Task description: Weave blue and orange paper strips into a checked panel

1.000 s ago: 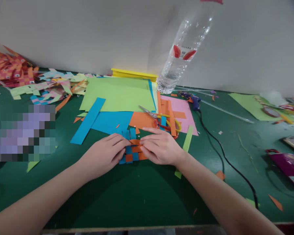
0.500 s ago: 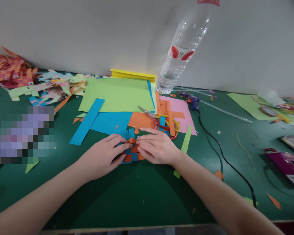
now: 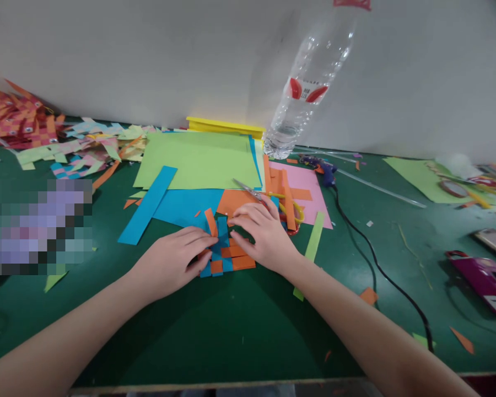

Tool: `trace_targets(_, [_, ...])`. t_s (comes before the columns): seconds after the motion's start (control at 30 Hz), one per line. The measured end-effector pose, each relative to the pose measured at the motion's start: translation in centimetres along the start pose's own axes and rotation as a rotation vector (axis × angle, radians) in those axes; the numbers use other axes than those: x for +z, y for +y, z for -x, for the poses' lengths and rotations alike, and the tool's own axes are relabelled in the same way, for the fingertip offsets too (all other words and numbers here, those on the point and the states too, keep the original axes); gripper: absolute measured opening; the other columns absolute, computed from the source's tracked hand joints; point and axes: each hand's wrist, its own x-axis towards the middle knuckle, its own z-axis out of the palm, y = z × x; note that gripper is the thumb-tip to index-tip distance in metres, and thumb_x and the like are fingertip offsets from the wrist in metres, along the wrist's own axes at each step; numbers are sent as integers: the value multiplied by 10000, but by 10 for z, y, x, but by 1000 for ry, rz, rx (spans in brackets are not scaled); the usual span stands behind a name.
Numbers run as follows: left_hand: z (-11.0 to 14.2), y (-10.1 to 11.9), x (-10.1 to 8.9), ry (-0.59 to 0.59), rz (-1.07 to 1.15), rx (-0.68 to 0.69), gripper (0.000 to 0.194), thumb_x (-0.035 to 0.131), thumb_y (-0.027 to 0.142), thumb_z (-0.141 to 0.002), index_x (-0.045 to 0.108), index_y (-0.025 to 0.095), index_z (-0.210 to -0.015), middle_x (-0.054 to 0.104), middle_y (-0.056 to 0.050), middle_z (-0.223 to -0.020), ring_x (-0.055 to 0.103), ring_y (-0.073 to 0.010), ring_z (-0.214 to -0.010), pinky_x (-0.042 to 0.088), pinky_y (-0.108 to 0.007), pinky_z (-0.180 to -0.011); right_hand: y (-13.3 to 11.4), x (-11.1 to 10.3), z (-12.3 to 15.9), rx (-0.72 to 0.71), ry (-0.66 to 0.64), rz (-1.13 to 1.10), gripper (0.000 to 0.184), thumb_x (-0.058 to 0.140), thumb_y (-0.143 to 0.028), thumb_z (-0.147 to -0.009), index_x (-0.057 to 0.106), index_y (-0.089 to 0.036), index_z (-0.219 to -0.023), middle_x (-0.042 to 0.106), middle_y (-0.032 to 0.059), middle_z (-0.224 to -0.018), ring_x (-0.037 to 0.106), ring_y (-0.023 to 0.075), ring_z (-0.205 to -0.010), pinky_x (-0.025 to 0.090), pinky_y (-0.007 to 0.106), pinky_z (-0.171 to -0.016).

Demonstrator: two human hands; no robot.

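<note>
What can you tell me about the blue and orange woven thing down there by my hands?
The woven piece looks like paper: flat blue and orange strips crossing in a checkered pattern, lying on the green table. Some orange ends stick out on its right side, and one orange strip points away from you. Your left hand's fingers rest on its left part, hiding some of it. Your right hand is over its far right; contact is unclear.

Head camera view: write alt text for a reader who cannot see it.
A left hand touches a weave of blue and orange paper strips on a green table, the right hand close by. Beyond are scissors, stacked colored paper and a clear plastic bottle.
</note>
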Motion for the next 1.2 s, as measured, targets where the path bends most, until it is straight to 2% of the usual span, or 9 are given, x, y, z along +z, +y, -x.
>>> trace_targets(0.13, [1,0,1,19,-6,1,278,423,222,-942,606,131,-1130,663,-87,-1078,593,-213,-1016,503,-359,-875,-8,5,1,40,-83,35,247,504,-347,-912,609,-222,-1097,619,49,-1163,500,218,-1164,104,529,-1142])
trace_targets(0.37, [0,0,0,27,-11,-9,293,390,234,-948,616,140,-1108,670,-91,-1074,606,-213,-1010,511,-358,-867,-15,12,1,31,-147,115,338,461,-334,-932,566,-181,-1213,593,82,-1240,458,248,-1224,116,558,-1138])
trace_targets(0.57, [0,1,-2,21,-5,-10,287,388,228,-949,610,149,-1113,670,-88,-1085,605,-209,-1021,504,-356,-884,-15,13,2,-26,-117,127,284,460,-300,-935,605,-178,-1146,619,85,-1192,489,245,-1198,105,586,-1132])
trace_targets(0.73, [0,1,-2,-3,7,-22,274,405,216,-949,598,148,-1132,665,-77,-1106,592,-200,-1041,488,-350,-910,-13,12,3,-60,-48,46,157,508,-263,-915,637,-205,-982,663,48,-1088,551,204,-1113,103,562,-1131])
trace_targets(0.83, [0,1,-1,6,-4,-12,264,410,212,-947,604,145,-1112,670,-79,-1091,591,-205,-1043,485,-356,-915,-12,9,3,-92,33,-42,86,543,-251,-895,622,-217,-907,695,13,-999,584,180,-1041,138,525,-1123])
trace_targets(0.93, [0,1,-1,22,-3,-3,257,406,203,-943,604,145,-1096,674,-85,-1076,599,-210,-1033,493,-360,-902,-12,6,3,-153,106,-98,41,593,-232,-860,596,-210,-895,709,5,-896,612,166,-954,231,477,-1080])
trace_targets(1.07, [0,2,-4,7,11,-16,238,400,186,-934,597,149,-1063,674,-91,-1056,607,-217,-1021,514,-356,-863,-12,1,3,-252,133,-97,72,571,-180,-855,567,-197,-926,687,7,-774,622,137,-790,354,415,-974])
trace_targets(1.2, [0,3,-5,1,5,-51,274,382,182,-929,550,145,-1143,655,-114,-1098,608,-230,-1022,527,-363,-826,-12,-4,4,-389,138,-52,182,516,-163,-885,526,-181,-1066,685,5,-781,611,128,-754,417,346,-826])
